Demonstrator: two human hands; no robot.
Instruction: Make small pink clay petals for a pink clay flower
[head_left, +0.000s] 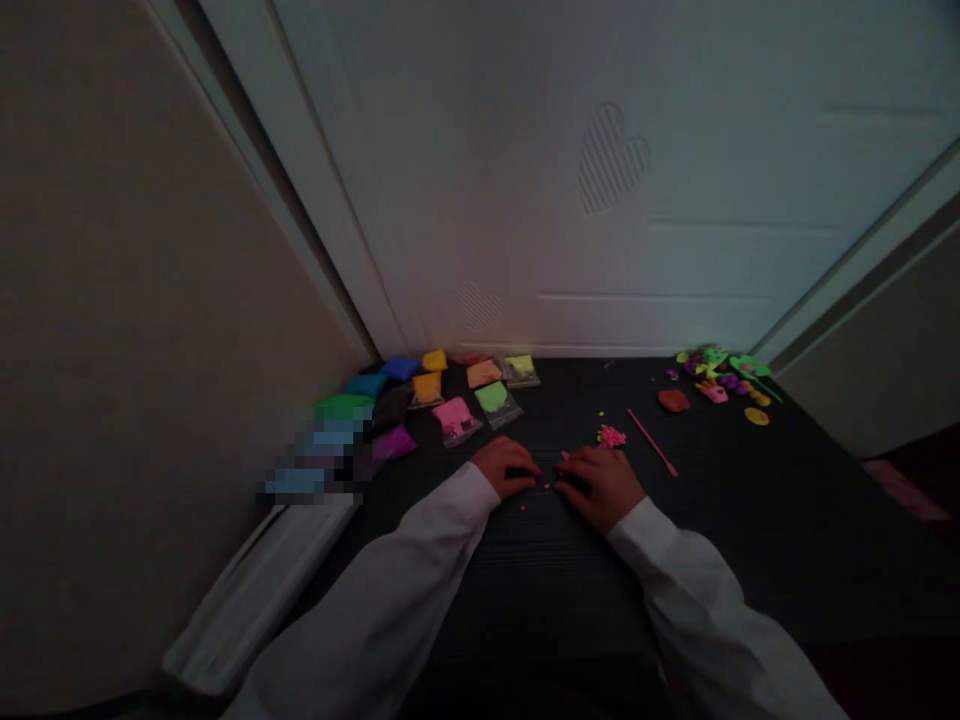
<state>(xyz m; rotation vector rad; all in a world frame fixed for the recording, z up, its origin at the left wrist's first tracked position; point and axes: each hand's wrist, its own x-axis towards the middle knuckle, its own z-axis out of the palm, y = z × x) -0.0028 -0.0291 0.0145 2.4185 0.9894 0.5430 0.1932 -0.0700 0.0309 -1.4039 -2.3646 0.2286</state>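
My left hand (pixel 506 468) rests low over the dark table, its fingers curled with the tips close to the thumb. Whatever may lie between them is too small to make out. Facing it, my right hand (pixel 602 488) has bent fingers and a thumb drawn in near the fingertips; a bit of pink shows at its fingers, too dim to name. Tiny pink clay crumbs (pixel 547 487) lie in the gap between both hands. Just beyond my right hand sits a pink clay cluster (pixel 611 437) made of many small pieces. A pink modelling stick (pixel 652 443) lies to its right.
Clay packets (pixel 454 418) in several colours line the table's back left. A long white box (pixel 262 585) lies at the left edge. At the back right are a red clay lump (pixel 673 401), a yellow disc (pixel 757 416) and colourful clay figures (pixel 712 375). A white door panel (pixel 480 180) rises behind.
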